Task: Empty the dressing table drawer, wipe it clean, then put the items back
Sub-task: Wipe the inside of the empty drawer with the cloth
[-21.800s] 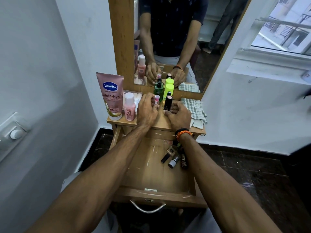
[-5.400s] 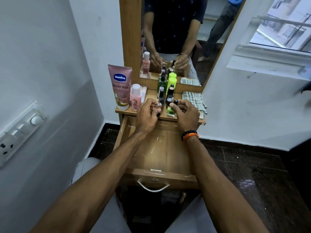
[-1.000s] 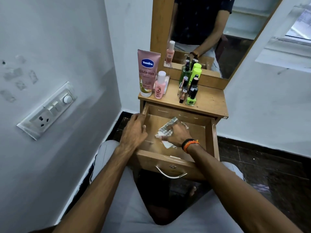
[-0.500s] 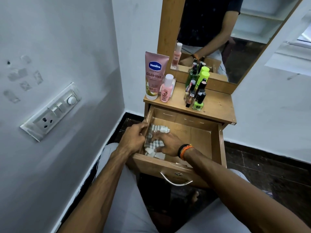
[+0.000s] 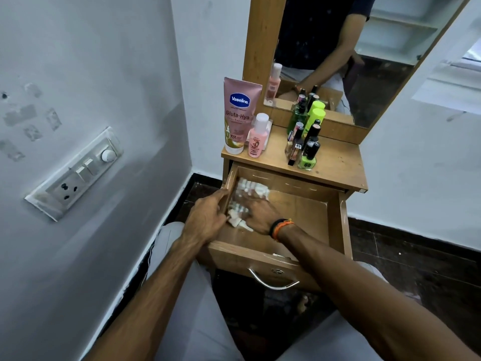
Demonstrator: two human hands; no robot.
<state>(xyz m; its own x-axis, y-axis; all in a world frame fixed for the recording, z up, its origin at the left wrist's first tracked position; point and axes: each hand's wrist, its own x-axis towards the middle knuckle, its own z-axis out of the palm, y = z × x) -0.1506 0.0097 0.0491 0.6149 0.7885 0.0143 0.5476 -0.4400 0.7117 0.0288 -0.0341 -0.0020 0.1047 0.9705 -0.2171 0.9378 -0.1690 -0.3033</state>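
In a white-walled corner, a wooden dressing table (image 5: 338, 162) is standing with its drawer (image 5: 299, 225) pulled open and emptied. The right hand (image 5: 260, 212) is pressing a checked cloth (image 5: 247, 191) along the drawer's left side; the left hand (image 5: 205, 220) is gripping that wall. Bottles (image 5: 304, 142) and a lotion tube (image 5: 238, 115) are waiting on top, apparently yet to be returned.

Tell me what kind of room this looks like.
Probably a bedroom or dressing corner at home: a wooden dressing table with a mirror, a Vaseline lotion tube and nail polish bottles on top.
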